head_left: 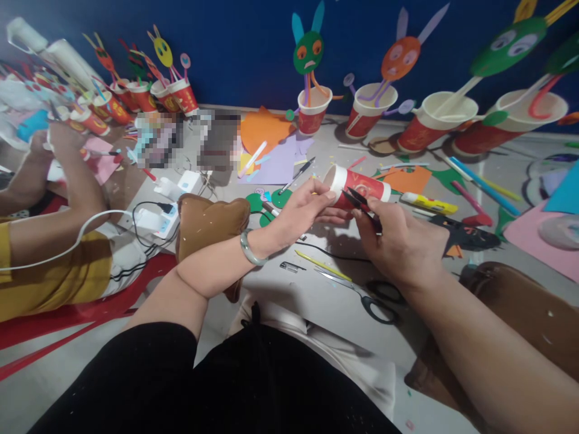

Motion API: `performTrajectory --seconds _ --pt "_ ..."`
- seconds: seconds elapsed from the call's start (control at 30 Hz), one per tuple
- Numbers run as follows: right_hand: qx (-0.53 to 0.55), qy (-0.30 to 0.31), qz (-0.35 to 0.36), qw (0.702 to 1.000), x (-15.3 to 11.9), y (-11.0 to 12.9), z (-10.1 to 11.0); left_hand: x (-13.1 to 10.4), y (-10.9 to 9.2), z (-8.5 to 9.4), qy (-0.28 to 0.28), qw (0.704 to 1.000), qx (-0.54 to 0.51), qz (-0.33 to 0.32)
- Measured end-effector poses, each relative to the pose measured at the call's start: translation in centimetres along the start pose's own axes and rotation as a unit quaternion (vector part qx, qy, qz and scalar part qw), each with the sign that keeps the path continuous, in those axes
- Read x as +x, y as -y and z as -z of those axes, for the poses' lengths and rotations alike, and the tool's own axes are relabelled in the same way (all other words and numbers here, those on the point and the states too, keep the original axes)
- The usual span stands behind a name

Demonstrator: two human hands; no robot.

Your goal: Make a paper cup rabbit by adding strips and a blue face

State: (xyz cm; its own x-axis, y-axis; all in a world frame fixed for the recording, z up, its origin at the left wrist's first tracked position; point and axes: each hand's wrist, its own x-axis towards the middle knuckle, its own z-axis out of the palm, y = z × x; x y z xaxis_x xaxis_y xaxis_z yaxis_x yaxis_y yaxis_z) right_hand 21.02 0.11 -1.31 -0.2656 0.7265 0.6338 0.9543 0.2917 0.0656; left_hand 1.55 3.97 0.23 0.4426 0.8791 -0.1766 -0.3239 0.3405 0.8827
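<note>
A red and white paper cup (368,187) lies on its side between my hands, its open end toward the right. My left hand (307,211) is wrapped round its left end and holds it. My right hand (402,241) is closed round a dark, pointed tool (357,196), whose tip is at the cup's side; what kind of tool it is, I cannot tell. Below the hands, scissors with black handles (380,308) rest on the table beside a yellow strip (323,265) and a small clip-like piece (292,266).
Several cups with paper figures stand along the blue wall, one with a green face (309,53). Orange paper (266,129), a yellow cutter (429,203), a power strip (158,220) and a brown cushion (210,223) lie around. Another person's arm (76,175) is at the left.
</note>
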Motion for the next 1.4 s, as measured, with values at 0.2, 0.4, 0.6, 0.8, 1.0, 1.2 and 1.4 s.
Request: performTrajectory --seconds 0.2,0.4,0.6,0.8,1.0,1.2,1.4 --pt "0.087 0.013 -0.035 0.995 -0.1 0.2 0.1 0.1 0.0 0.2 0.0 1.0 0.026 -0.009" --pt "0.05 0.017 -0.037 0.998 0.1 0.3 0.2 -0.2 -0.4 0.2 -0.006 0.998 0.056 -0.024" --pt "0.034 -0.023 -0.019 0.999 0.1 0.4 -0.2 -0.1 -0.2 0.3 -0.01 0.996 0.079 -0.043" --pt "0.045 -0.058 -0.005 0.997 0.1 0.5 -0.2 0.2 0.6 0.4 0.008 0.994 0.07 -0.085" --pt "0.05 -0.055 0.002 0.997 0.1 0.4 0.1 0.3 1.2 0.2 0.003 0.993 0.056 -0.107" --pt "0.057 0.03 -0.057 0.996 -0.1 0.6 0.3 -0.1 0.9 -0.1 -0.012 0.996 0.049 -0.078" --pt "0.066 0.054 -0.077 0.993 0.1 0.7 0.6 -0.6 0.3 -0.7 -0.021 0.997 0.052 -0.05"
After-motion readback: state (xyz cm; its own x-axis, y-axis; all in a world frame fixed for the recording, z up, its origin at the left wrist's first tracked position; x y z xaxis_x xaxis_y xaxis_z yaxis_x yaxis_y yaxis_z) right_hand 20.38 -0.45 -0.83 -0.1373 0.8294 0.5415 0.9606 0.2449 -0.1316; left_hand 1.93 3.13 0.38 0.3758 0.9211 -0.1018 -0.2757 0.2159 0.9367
